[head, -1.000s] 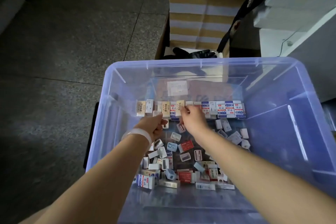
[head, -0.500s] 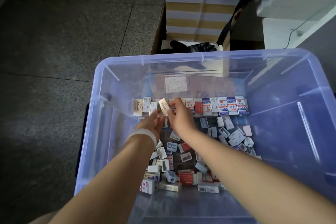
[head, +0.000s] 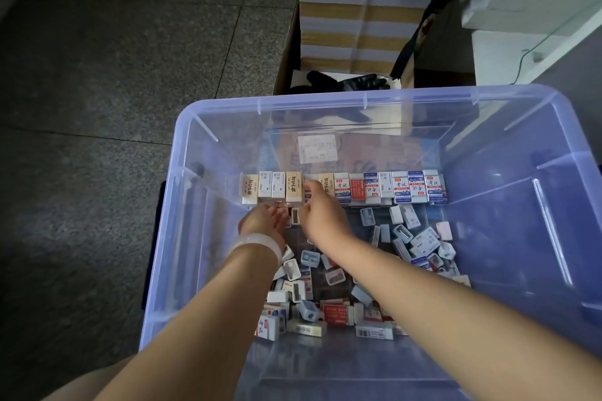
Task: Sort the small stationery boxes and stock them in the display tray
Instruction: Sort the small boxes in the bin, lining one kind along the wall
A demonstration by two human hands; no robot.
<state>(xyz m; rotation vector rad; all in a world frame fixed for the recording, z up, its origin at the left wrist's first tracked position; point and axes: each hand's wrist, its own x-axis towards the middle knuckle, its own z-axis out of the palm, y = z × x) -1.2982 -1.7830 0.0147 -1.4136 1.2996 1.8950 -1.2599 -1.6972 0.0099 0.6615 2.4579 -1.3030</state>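
A clear plastic bin (head: 182, 205) with a pale blue rim is sitting on a dark speckled floor (head: 97, 75), taking up most of the head view. Along its far inner wall a row of small stationery boxes (head: 345, 189) is standing upright side by side: cream eraser boxes at the left, white ones among them, a red box (head: 357, 186) near the middle, and white-and-blue boxes running to the right end. Nearer, a loose pile of boxes and small sharpeners (head: 329, 299) is lying jumbled on the bin floor, spreading from left of centre to the right. The left hand (head: 265, 221), with a pale band (head: 257, 242) at its wrist, is reaching in just below the left part of the row, fingers loosely curled; whether it is holding anything cannot be told. The right hand (head: 321, 215) is lying just beside it, its fingertips reaching up to the row and touching a box (head: 308, 195) in the gap between two cream boxes; the grip itself is too small to tell. Beyond the bin a black glove (head: 345, 83) is lying in front of a stack of brown-and-white cartons (head: 351, 16), with white shelving (head: 534, 10) at the far right.
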